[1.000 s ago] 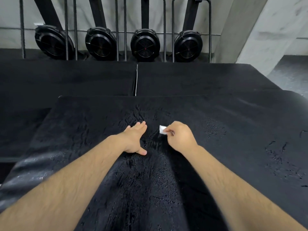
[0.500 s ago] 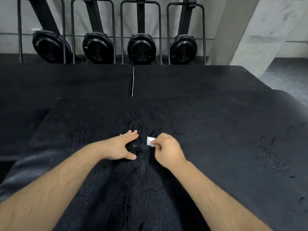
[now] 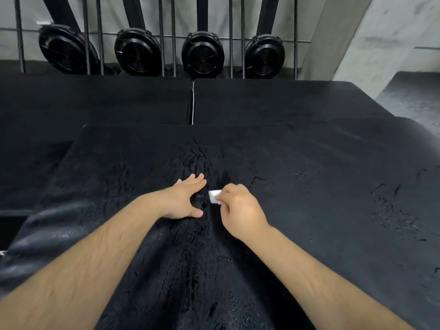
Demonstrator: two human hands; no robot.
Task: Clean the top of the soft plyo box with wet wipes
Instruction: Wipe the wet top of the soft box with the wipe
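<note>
Drawn back toward the person's body over the last second, both hands work the middle of the soft plyo box (image 3: 333, 163). The left hand (image 3: 185, 200) lies flat on the black top, fingers straight and thumb spread, bracing the cover. Just to its right, the right hand (image 3: 241, 208) has its fingers curled, pinching a small folded white wet wipe (image 3: 214, 196) against the surface between the two hands. Damp streaks and a glossy sheen run from just beyond the fingertips back between the forearms, and scattered droplets sit well to the right of the right hand. That suggests the central strip has been wiped. The stretches far left and far right of the hands, and the band beyond them toward the far edge, look duller and probably remain to be done.
</note>
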